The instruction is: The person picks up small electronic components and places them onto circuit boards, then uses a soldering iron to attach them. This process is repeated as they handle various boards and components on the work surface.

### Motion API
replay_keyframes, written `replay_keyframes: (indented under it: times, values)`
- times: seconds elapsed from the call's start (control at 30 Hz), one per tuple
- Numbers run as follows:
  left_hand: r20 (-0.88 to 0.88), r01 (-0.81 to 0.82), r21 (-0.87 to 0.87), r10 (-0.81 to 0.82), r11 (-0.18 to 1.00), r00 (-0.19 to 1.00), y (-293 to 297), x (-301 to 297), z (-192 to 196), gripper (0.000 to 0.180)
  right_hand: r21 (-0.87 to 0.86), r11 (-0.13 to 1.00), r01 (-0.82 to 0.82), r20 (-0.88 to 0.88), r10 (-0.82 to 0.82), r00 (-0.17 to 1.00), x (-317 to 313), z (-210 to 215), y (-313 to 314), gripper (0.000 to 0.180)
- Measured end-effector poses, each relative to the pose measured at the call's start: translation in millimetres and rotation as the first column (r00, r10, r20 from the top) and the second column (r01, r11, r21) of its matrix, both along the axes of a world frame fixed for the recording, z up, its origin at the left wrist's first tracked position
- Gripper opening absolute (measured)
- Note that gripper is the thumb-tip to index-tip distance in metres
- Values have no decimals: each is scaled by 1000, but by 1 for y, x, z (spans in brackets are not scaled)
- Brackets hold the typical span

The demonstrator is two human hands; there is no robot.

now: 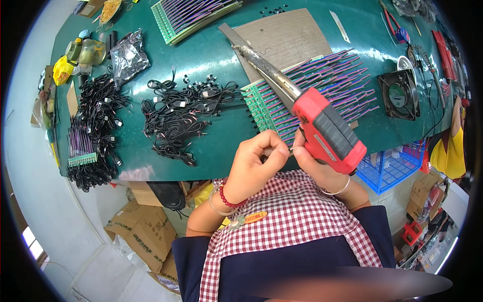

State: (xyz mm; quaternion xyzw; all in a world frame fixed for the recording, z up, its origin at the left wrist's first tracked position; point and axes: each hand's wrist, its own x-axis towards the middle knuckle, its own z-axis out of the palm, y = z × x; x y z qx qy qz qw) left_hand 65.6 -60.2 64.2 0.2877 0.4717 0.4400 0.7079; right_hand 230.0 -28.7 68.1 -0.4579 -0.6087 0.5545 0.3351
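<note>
My right hand (314, 158) grips the red and grey pistol handle of a soldering gun (327, 128). Its long metal tip (266, 68) points up and to the left over a brown board (292, 38). My left hand (259, 158) is curled shut at the table's near edge, its fingertips pinching something too small to make out, right beside my right thumb. Just beyond both hands lies a row of green circuit boards with purple and pink wires (312, 85).
Green table (211, 151) with heaps of black cables (176, 118), more cable bundles (98, 126) at left, a second stack of wired boards (193, 15), a black fan (400, 93), a foil bag (128, 55). Cardboard boxes (143, 231) and a blue crate (392, 166) stand below.
</note>
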Motion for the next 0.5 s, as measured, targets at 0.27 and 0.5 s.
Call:
replay_keyframes:
  times: [0.27, 0.5]
  values:
    - [-610, 142, 615, 355, 775, 708, 1, 9, -6, 14, -345, 933, 103, -240, -193, 951, -15, 2, 2, 42]
    - [-707, 386, 691, 462, 610, 536, 13, -3, -6, 20, -435, 886, 158, -381, -340, 860, -12, -1, 12, 41]
